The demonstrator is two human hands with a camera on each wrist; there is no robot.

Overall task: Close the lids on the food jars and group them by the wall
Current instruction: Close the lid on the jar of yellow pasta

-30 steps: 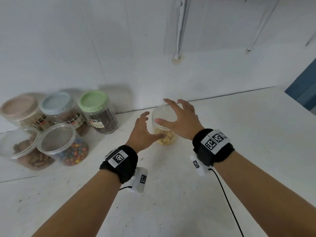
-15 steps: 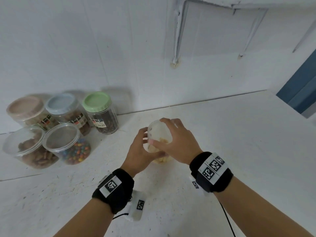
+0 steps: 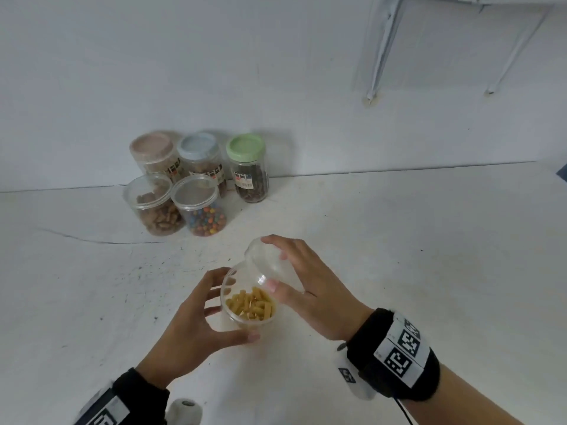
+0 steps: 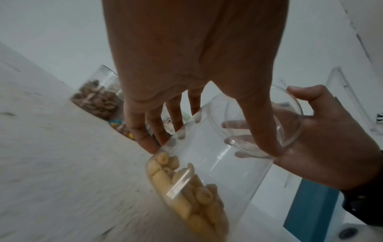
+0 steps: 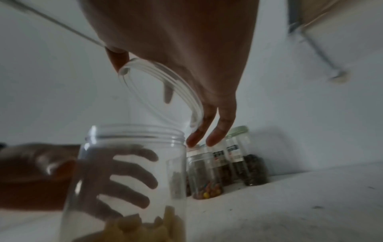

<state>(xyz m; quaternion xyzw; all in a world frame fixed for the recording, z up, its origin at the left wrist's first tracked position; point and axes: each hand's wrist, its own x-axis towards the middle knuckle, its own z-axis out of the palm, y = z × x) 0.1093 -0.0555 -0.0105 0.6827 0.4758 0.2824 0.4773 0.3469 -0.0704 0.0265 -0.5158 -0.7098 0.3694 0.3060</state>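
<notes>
My right hand [image 5: 186, 49] tilts a clear lid [image 5: 161, 93] above the open pasta jar [image 5: 128, 180], which my left hand [image 5: 62, 176] grips.

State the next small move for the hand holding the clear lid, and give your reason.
Probably lower and level the clear lid onto the pasta jar: the right hand holds it tilted above the open mouth, while the left hand steadies the jar.

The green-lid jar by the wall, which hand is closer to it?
Right. The right hand holds a clear lid below the green-lid jar, slightly right. The left hand grips the pasta jar, farther from the wall.
</notes>
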